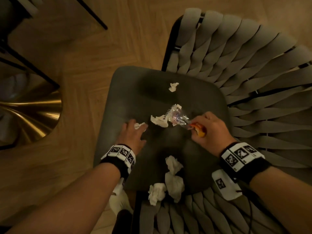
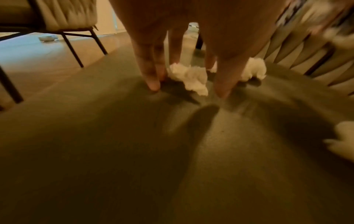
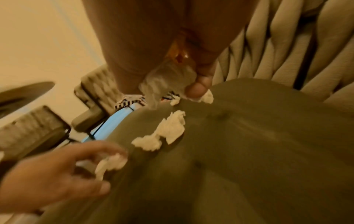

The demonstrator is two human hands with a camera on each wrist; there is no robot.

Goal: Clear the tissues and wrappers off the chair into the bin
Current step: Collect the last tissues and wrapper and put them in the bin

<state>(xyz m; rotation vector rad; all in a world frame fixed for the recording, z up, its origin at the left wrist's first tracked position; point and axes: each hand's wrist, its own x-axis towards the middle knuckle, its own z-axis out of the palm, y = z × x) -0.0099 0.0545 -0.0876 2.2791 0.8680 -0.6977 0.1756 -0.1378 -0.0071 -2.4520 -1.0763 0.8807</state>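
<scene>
A dark green chair seat carries several crumpled white tissues. My left hand reaches down over a small tissue; its fingers and thumb stand straight on either side of that tissue, touching the seat. My right hand grips an orange wrapper and the end of a clear wrapper, which lies over another tissue. The right wrist view shows the clear wrapper under the thumb. A small tissue lies farther back. Two bigger tissues sit at the near edge. No bin is in view.
The chair's woven grey backrest curves around the right and near sides. A brass table base stands on the wood floor to the left, with black furniture legs beyond. Something white shows under my left forearm.
</scene>
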